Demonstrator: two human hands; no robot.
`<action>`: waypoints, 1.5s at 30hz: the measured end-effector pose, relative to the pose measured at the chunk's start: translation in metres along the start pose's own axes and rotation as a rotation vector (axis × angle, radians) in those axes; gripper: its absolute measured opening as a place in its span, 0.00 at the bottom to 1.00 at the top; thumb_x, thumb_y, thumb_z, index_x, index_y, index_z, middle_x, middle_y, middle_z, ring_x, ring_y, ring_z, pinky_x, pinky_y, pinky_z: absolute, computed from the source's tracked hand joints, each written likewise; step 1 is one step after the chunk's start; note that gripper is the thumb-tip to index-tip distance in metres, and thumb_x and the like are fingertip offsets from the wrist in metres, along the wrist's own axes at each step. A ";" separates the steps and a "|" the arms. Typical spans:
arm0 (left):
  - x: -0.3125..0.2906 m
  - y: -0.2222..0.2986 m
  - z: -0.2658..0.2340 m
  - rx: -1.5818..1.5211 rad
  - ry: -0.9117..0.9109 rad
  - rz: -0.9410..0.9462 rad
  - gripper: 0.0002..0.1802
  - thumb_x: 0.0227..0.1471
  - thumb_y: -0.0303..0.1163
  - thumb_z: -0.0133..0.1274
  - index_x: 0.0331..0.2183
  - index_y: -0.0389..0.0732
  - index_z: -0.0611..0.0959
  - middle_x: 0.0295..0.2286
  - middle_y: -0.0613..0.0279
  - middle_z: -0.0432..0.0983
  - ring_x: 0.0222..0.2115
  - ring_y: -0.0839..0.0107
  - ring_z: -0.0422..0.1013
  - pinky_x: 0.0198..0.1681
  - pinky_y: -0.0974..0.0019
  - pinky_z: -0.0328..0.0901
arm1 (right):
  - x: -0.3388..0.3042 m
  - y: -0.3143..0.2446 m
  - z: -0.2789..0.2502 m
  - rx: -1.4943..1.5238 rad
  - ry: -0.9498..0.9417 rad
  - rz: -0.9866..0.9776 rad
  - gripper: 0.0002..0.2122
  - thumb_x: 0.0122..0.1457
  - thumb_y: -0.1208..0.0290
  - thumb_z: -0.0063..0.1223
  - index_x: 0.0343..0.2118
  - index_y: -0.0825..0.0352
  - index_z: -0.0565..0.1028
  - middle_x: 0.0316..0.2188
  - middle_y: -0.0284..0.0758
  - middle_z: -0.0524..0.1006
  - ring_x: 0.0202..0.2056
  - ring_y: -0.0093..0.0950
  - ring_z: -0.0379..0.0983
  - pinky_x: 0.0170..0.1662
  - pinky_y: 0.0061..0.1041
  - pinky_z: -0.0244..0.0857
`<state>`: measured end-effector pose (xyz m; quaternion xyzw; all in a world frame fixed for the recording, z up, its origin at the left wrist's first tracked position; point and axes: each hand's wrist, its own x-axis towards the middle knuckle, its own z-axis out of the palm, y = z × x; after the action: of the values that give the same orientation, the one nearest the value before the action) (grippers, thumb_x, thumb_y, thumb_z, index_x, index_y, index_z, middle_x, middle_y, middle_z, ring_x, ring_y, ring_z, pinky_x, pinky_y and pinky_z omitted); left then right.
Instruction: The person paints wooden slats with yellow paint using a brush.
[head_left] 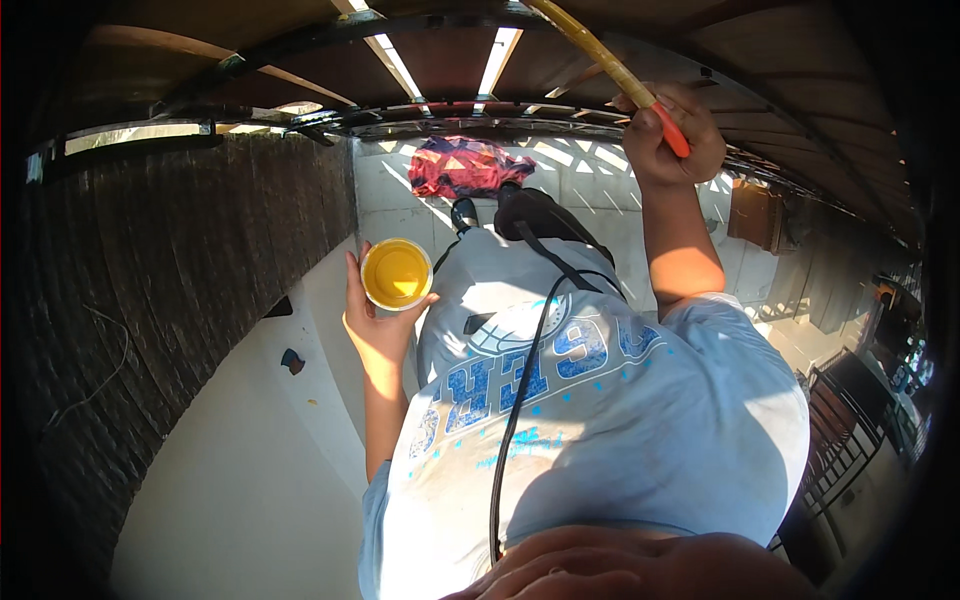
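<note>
My left hand (375, 335) is wrapped round a small round cup (430, 272), held in front of my shirt. Inside it is a yellow liquid (392, 270) that catches the sunlight. High at the upper right, my raised right hand (685, 140) grips what looks like a paintbrush (606, 62). It has a long yellow shaft and a red end in my fingers. The brush slants up and left toward dark overhead boards (570, 60); its far end runs out of view, so its tip is hidden and contact cannot be told.
Dark wooden planks (180, 280) stand on the left. A red plaid cloth (460, 168) lies on the sunlit floor (385, 215) by my feet. At right are a brown box (757, 215) and a dark metal rack (835, 425). A black cord (520, 420) hangs down my shirt.
</note>
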<state>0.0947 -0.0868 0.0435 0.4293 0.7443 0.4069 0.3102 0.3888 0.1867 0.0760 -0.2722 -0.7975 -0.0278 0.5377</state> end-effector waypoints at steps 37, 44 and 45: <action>0.026 -0.021 0.073 -0.360 0.160 -0.026 0.72 0.28 0.26 0.81 0.69 0.33 0.53 0.64 0.36 0.61 0.58 0.54 0.71 0.59 0.56 0.70 | 0.013 -0.005 0.065 0.782 -0.347 0.400 0.16 0.70 0.83 0.36 0.59 0.69 0.62 0.56 0.69 0.68 0.33 0.39 0.84 0.31 0.28 0.81; 0.031 -0.029 0.065 -0.395 0.157 -0.023 0.72 0.28 0.25 0.80 0.69 0.33 0.53 0.63 0.36 0.61 0.57 0.54 0.71 0.59 0.55 0.69 | 0.022 -0.007 0.091 0.718 -0.299 0.349 0.12 0.67 0.87 0.42 0.52 0.74 0.67 0.54 0.66 0.72 0.38 0.39 0.85 0.35 0.24 0.81; 0.033 -0.029 0.065 -0.378 0.154 -0.027 0.72 0.28 0.24 0.80 0.69 0.33 0.53 0.63 0.36 0.62 0.57 0.54 0.71 0.59 0.55 0.69 | 0.022 -0.006 0.092 0.677 -0.275 0.331 0.11 0.67 0.87 0.42 0.51 0.74 0.67 0.53 0.66 0.73 0.38 0.39 0.85 0.35 0.25 0.81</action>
<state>0.1213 -0.0437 -0.0166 0.3211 0.6818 0.5668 0.3330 0.3025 0.2220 0.0578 -0.2057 -0.7714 0.3605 0.4823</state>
